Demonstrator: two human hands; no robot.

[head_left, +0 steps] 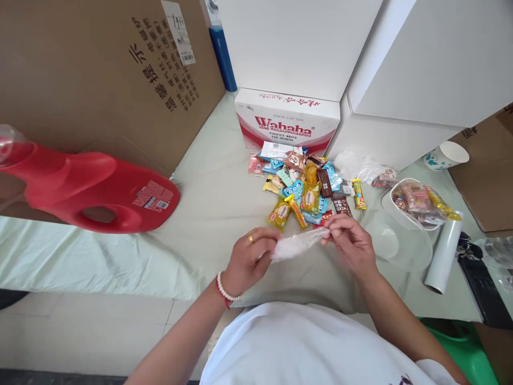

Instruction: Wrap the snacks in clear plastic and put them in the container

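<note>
My left hand (pixel 253 255), with a ring and a beaded bracelet, is closed on one end of a thin, whitish see-through plastic bag (pixel 295 245). The other end is pinched between the fingertips of my right hand (pixel 350 241). The bag stretches between both hands, above the near edge of the table. Just beyond it lies a heap of wrapped snacks (pixel 308 195) in yellow, blue, brown and red packets. What the bag contains, if anything, I cannot make out.
A Wahaha carton (pixel 286 125) stands behind the heap. On the left lies a large red jug (pixel 104 192) beside a cardboard box (pixel 100 69). To the right are a white tub (pixel 388 200) of snacks, a clear lid (pixel 414 246), a white roll (pixel 443 256) and a paper cup (pixel 447 155).
</note>
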